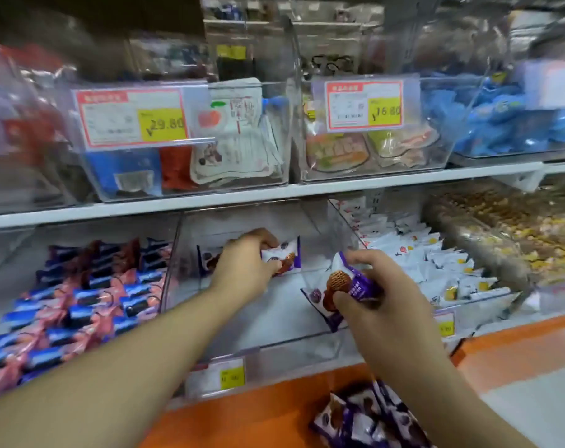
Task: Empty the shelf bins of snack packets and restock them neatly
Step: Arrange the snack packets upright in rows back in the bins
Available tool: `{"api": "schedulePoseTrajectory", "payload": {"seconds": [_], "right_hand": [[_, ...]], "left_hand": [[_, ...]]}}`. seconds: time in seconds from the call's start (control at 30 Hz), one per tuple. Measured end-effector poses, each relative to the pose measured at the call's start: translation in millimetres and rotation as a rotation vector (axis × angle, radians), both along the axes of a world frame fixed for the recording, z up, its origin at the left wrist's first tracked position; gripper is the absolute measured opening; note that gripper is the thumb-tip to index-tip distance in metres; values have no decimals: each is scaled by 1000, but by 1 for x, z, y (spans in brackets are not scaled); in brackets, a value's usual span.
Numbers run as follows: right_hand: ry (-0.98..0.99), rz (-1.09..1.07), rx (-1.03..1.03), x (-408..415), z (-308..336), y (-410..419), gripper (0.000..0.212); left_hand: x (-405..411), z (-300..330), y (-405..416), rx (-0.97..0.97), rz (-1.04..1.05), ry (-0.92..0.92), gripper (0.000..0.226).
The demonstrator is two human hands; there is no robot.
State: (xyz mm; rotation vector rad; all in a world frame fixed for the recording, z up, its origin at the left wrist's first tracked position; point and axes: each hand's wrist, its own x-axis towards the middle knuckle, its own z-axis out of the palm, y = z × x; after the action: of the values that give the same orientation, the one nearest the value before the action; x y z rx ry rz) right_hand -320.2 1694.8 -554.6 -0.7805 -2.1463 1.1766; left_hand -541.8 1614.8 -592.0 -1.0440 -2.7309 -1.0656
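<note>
Head view, near to far.

Nearest, at the bottom edge: heap of purple snack packets loose on the orange ledge below the shelf. Probable purpose: staging stock taken out of the bin, kept within easy reach for refilling.

Next: right hand over the front right of the clear middle bin. Fingers curled and clamped on one purple packet, thumb beneath, printed face up. A second packet directly under it, leaning on the bin's front wall; held or merely touched, not discernible. Likely reason for the hold: face-out orientation before set-down.

Further in: left hand at the back of the same bin, fingers and thumb pinched on a white-and-purple packet, with another packet just beside the hand on the left. Placement at the rear wall consistent with filling back to front, in rows.

Bin floor between the two hands bare; restocking judged at an early stage.

Alongside: blue-and-pink packets in the left neighbouring bin, white packets in the right one, both full.

Farthest: upper shelf bins with price labels and assorted pouches, blurred, detail not legible.
</note>
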Motion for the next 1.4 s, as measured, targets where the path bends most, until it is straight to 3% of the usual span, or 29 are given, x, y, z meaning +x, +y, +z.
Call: {"api": "schedulePoseTrajectory", "payload": {"seconds": [0.23,0.33,0.47,0.67,0.73,0.83,0.97,1.0,1.07,1.2,1.4], "right_hand": [[50,49,-45,-7,-8,16,42],[68,38,-65,-9,-12,21,44],[82,22,-77,-12,-14,25,40],[97,22,-106,-12,-14,25,37],[116,17,-111,-11,-11,24,35],[153,16,-116,-11,-5,20,27],[194,47,-129,-13,1,8,22],[199,50,-133,-13,1,5,22],[219,58,-146,-15,2,1,20],[193,105,-39,-12,5,-1,18],[-211,99,265,0,-5,11,61]], "left_hand": [[-60,-40,57,-147,43,269,24],[-64,-52,62,-139,78,287,24],[-70,-65,61,-180,84,336,40],[-63,-60,59,-171,107,332,40],[-52,-51,55,-67,109,237,32],[-18,-19,42,192,52,-101,17],[42,33,-10,529,-291,-720,19],[52,41,-24,546,-378,-788,23],[65,48,-41,521,-454,-774,29],[64,47,-47,529,-368,-670,36],[36,27,-39,328,-110,-347,35]]}}
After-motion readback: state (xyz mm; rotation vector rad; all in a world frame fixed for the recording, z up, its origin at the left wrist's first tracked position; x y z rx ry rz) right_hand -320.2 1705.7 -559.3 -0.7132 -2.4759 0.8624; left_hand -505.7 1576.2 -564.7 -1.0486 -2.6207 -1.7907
